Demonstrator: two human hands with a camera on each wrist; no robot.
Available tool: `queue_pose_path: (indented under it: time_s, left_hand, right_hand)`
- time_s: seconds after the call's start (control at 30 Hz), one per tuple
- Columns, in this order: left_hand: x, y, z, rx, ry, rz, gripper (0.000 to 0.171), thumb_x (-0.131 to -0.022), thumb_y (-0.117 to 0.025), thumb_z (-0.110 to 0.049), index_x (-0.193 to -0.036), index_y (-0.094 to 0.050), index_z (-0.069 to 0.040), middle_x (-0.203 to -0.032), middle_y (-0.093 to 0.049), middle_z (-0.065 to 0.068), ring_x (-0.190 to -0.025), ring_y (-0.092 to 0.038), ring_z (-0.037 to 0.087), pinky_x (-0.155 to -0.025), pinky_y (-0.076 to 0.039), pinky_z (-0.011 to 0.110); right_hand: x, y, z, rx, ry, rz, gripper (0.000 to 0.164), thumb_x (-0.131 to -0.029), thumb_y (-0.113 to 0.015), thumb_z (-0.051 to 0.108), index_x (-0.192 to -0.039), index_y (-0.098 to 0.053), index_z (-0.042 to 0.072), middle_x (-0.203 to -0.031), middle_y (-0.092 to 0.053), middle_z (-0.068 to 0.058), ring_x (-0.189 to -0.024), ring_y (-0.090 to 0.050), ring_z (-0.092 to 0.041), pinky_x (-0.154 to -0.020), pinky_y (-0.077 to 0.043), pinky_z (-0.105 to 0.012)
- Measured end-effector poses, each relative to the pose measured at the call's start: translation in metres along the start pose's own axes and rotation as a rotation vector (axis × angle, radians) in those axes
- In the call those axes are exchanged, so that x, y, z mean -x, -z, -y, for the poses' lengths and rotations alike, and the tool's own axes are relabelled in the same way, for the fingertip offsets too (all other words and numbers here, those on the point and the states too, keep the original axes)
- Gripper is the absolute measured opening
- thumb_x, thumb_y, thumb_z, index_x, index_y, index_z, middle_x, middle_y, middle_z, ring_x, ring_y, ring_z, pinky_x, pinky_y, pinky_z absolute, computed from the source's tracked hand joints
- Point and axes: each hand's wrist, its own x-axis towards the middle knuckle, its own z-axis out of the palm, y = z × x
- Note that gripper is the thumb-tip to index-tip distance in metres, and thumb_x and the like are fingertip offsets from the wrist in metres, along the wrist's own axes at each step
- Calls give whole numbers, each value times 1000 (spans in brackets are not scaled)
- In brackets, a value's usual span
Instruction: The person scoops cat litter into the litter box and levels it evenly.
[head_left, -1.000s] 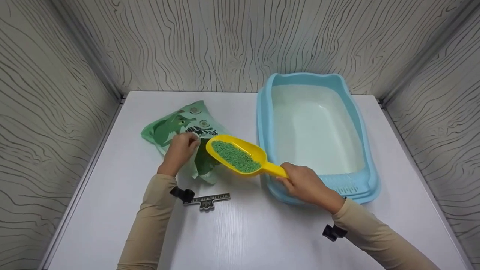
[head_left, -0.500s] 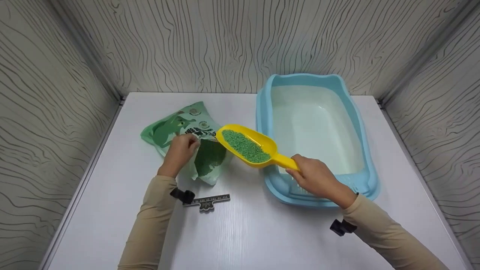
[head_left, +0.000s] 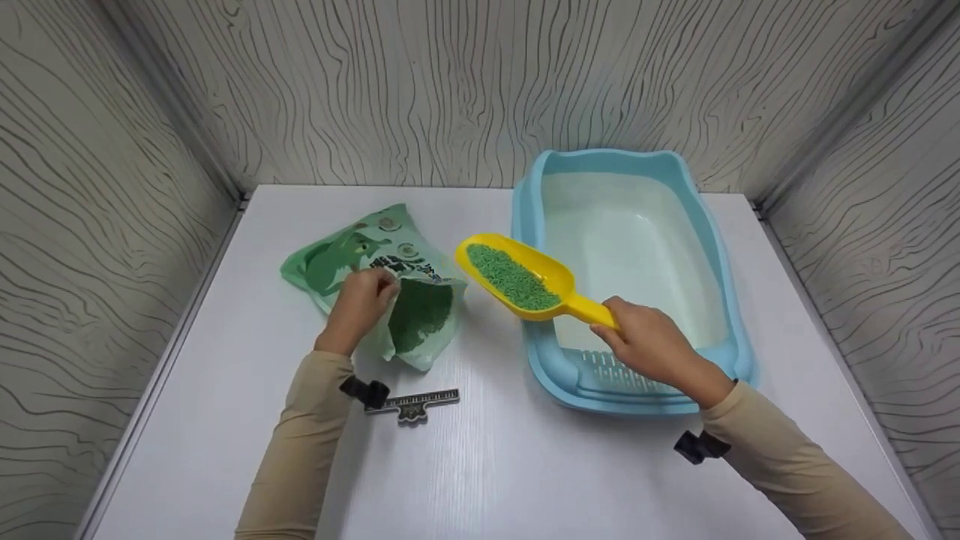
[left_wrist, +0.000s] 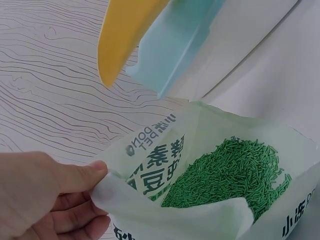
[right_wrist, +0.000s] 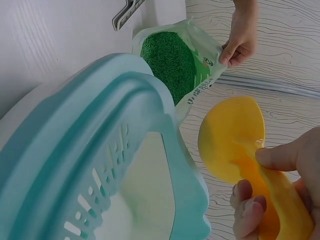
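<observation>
My left hand [head_left: 361, 304] pinches the rim of an opened green bag of cat litter [head_left: 360, 259], which lies on the table. Green litter pellets [left_wrist: 230, 172] show inside its mouth in the left wrist view. With my right hand [head_left: 652, 341] I grip the handle of a yellow scoop [head_left: 555, 270], heaped with green pellets [head_left: 510, 277]. The scoop is raised, its tip between the bag and a blue litter box [head_left: 529, 217], its handle end over the box's left side. In the right wrist view, fingers and thumb curl round the scoop's handle [right_wrist: 285, 205].
A dark metal clip [head_left: 412, 405] with ruler-like markings lies on the white table [head_left: 480, 465] in front of the bag. Wood-patterned panels [head_left: 450, 90] stand behind and on both sides. The litter box has a raised rim and a slotted front ledge [head_left: 619, 371].
My right hand has carried the filled scoop away from the bag's mouth, rightward and farther back, toward the litter box. The left hand stays at the bag's rim.
</observation>
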Motion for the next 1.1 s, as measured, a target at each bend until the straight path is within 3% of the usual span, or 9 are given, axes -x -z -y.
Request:
queue_pose_path:
  time_s: [0.37,0.7,1.1]
  left_hand:
    - [2,-1,0,-11,-51,-23,15,-93,-60,-5,-94,-69,7,-92,-71,22,-86,-67,31,-78,-55,43]
    - [0,-2,1,-12,-17,-7,16,-94,-58,-7,-95,-69,6,-93,-71,20,-86,-67,29,-79,-55,42]
    - [0,-2,1,-12,-43,-31,14,-92,-60,-4,-93,-69,7,-92,-72,21,-86,-68,31,-79,-55,43]
  right_hand:
    - [-9,21,-12,39,-33,-17,25,-94,-59,20,-104,-55,-3,-73,-57,-10,-62,-48,-19,-60,-42,-31]
    - [-18,34,-28,31,-87,0,28,-96,-56,21,-107,-54,-5,-76,-57,-13,-65,-50,-21,-61,-41,-32]
    - [-27,46,-48,1,-157,-20,30,-97,-54,22,-110,-52,-6,-82,-58,-16,-70,-51,-24,-65,-41,-33]
